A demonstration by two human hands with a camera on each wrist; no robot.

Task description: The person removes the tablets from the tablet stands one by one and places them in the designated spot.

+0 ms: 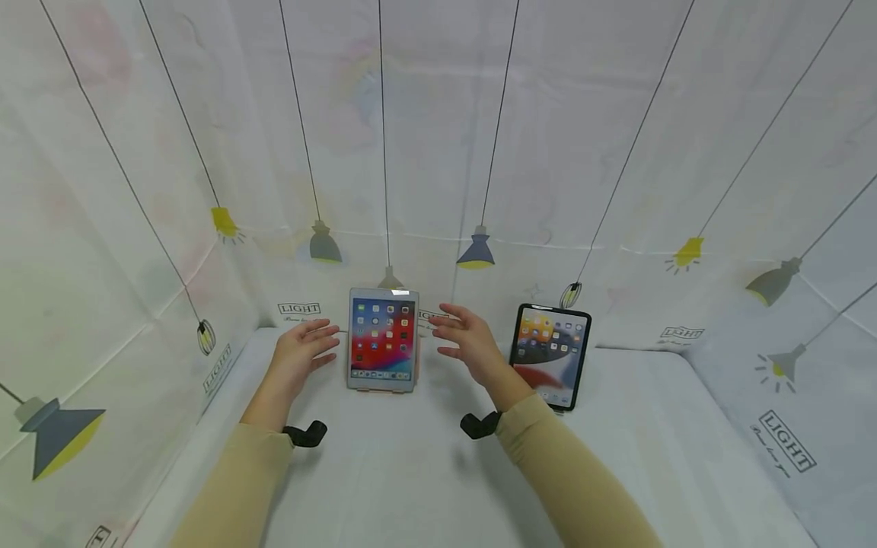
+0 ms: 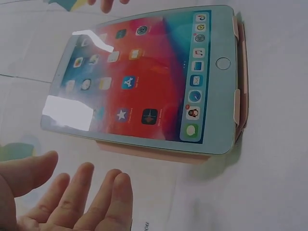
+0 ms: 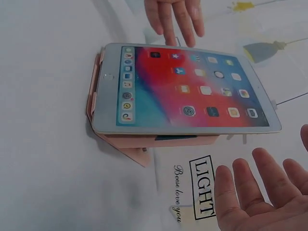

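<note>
A white-framed tablet with a lit home screen leans upright on a pink stand. My left hand is held to the left of it, fingers spread and relaxed, apart from its edge. On the other side my right hand hovers with loosely extended fingers, also not touching the tablet. In the left wrist view the left fingers are near the tablet's side, holding nothing. The right wrist view shows the right fingers likewise bare, with a gap to the stand.
A second, black-framed tablet stands tilted to the right, partly behind my right forearm. Both tablets are on a white-covered table. A white cloth backdrop printed with hanging lamps encloses the back and sides.
</note>
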